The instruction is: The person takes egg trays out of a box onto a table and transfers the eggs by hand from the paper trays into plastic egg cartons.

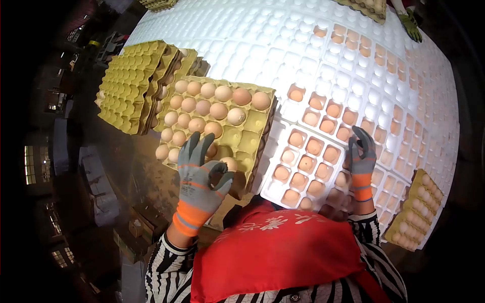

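Note:
My left hand [199, 174], in a grey glove with an orange cuff, is over the near edge of a yellow moulded egg tray [247, 139]. Its fingers are apart, two stretched among the brown eggs [197, 124], the thumb bent. No egg shows in its grasp; the underside is hidden. My right hand [362, 151], gloved alike, hovers at the right side of a white foam tray [275, 155] whose square pockets hold brown eggs [305, 163]. Its fingers are curved and apart, with nothing visible between them, close to eggs partly in shadow.
Stacked yellow trays [129, 88] stand at the left. White foam trays [242, 55] cover the table, some holding eggs. Another filled yellow tray [417, 212] lies at the right edge. At the top right is another person's green-gloved hand [410, 26]. My red apron [278, 252] borders the table.

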Motion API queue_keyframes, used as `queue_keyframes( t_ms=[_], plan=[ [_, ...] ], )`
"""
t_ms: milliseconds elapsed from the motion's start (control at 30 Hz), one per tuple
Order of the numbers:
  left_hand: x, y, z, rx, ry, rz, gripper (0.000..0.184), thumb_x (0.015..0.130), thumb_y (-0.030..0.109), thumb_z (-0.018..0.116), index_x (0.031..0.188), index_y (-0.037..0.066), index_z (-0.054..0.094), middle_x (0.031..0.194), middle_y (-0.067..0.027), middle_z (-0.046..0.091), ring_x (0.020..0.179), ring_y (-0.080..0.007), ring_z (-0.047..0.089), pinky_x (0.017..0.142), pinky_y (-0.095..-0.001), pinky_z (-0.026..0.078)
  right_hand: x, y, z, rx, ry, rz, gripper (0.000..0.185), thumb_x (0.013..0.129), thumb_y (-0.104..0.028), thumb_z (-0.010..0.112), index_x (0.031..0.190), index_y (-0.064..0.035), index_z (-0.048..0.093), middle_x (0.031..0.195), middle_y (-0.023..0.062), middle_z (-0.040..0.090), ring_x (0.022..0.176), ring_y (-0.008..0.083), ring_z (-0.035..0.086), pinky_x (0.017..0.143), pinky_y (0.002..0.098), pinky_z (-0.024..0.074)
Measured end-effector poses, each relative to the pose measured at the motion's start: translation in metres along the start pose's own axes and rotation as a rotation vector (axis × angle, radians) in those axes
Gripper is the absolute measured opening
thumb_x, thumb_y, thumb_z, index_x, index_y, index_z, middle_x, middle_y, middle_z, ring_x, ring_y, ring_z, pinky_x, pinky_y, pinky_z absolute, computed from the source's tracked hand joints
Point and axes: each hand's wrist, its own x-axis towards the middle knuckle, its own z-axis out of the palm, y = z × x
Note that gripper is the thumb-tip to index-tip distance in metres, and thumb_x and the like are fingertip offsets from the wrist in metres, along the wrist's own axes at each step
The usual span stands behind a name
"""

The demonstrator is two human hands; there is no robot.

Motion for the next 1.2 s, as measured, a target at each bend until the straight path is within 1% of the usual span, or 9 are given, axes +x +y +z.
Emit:
queue_keyframes(
  t_ms=[133,333,467,567,667,867,1000,1100,1200],
  plan=[
    [0.005,-0.020,0.017,0.049,-0.001,0.063,0.024,0.071,0.015,0.084,0.088,0.009,0.069,0.147,-0.0196,0.052,0.138,-0.0453,0.042,0.114,-0.0568,0.029,-0.020,-0.033,0.021,0.026,-0.093,0.003,0.032,0.094,-0.010,0.064,0.125,-0.0085,0.069,0.125,0.0134,0.067,0.117,0.0305,0.058,0.100,0.0405,0.0484],
    [0.005,-0.054,0.006,-0.064,0.101,0.131,0.026,0.073,0.014,0.084,0.094,0.009,0.071,0.139,-0.0168,0.058,0.130,-0.0419,0.050,0.109,-0.0543,0.035,-0.019,-0.136,0.059,0.113,-0.193,-0.119,0.033,0.091,-0.008,0.070,0.123,-0.0114,0.071,0.113,0.0122,0.068,0.104,0.0269,0.064,0.086,0.0358,0.0554],
    [0.014,-0.094,-0.007,-0.177,0.183,0.150,0.028,0.077,0.007,0.080,0.103,0.009,0.071,0.126,-0.0127,0.063,0.117,-0.0365,0.057,0.097,-0.0455,0.046,-0.002,-0.191,0.109,-0.069,-0.336,-0.398,0.038,0.087,-0.022,0.073,0.123,-0.0127,0.068,0.114,0.0117,0.066,0.104,0.0307,0.062,0.090,0.0418,0.0515],
    [0.031,-0.117,-0.009,-0.219,0.175,0.232,0.035,0.079,0.007,0.077,0.114,0.008,0.069,0.119,-0.0120,0.065,0.108,-0.0338,0.059,0.092,-0.0431,0.047,0.005,-0.210,0.141,-0.499,-0.448,-0.430,0.043,0.083,-0.037,0.073,0.118,-0.0128,0.067,0.112,0.0100,0.061,0.103,0.0300,0.059,0.088,0.0429,0.0492],
    [0.049,-0.119,0.004,-0.308,0.118,0.220,0.043,0.081,0.013,0.072,0.123,0.009,0.064,0.119,-0.0132,0.064,0.108,-0.0364,0.058,0.094,-0.0473,0.044,0.006,-0.214,0.154,-0.509,-0.436,-0.342,0.045,0.081,-0.039,0.075,0.116,-0.0125,0.067,0.112,0.0099,0.061,0.103,0.0299,0.059,0.090,0.0423,0.0492],
    [0.075,-0.110,0.039,-0.408,0.055,0.291,0.059,0.079,0.015,0.077,0.135,0.010,0.060,0.122,-0.0124,0.065,0.109,-0.0326,0.061,0.097,-0.0443,0.047,-0.002,-0.225,0.145,-0.008,-0.374,-0.136,0.033,0.081,-0.027,0.078,0.110,-0.0102,0.073,0.099,0.0096,0.064,0.093,0.0282,0.062,0.081,0.0396,0.0528],
    [0.079,-0.110,0.036,-0.820,-0.194,0.004,0.060,0.081,0.012,0.078,0.137,0.006,0.058,0.125,-0.0120,0.066,0.110,-0.0260,0.064,0.095,-0.0387,0.052,0.002,-0.209,0.128,0.235,-0.366,-0.023,0.026,0.088,-0.012,0.073,0.113,-0.0063,0.074,0.099,0.0085,0.070,0.088,0.0203,0.065,0.077,0.0339,0.0542],
    [0.080,-0.114,0.032,-1.148,-0.280,-0.113,0.060,0.083,0.006,0.077,0.138,0.001,0.056,0.130,-0.0103,0.064,0.115,-0.0200,0.064,0.097,-0.0337,0.055,0.004,-0.216,0.116,0.601,-0.349,0.325,0.035,0.086,-0.012,0.076,0.121,-0.0067,0.070,0.102,0.0067,0.069,0.092,0.0178,0.064,0.081,0.0338,0.0542],
    [0.073,-0.112,0.025,-1.166,-0.333,-0.107,0.057,0.084,0.006,0.076,0.137,0.001,0.057,0.122,-0.0079,0.067,0.108,-0.0166,0.064,0.092,-0.0312,0.055,-0.015,-0.240,0.132,0.341,-0.345,-0.009,0.041,0.085,-0.020,0.079,0.121,-0.0075,0.067,0.106,0.0073,0.067,0.095,0.0184,0.064,0.083,0.0327,0.0537]
  ],
)
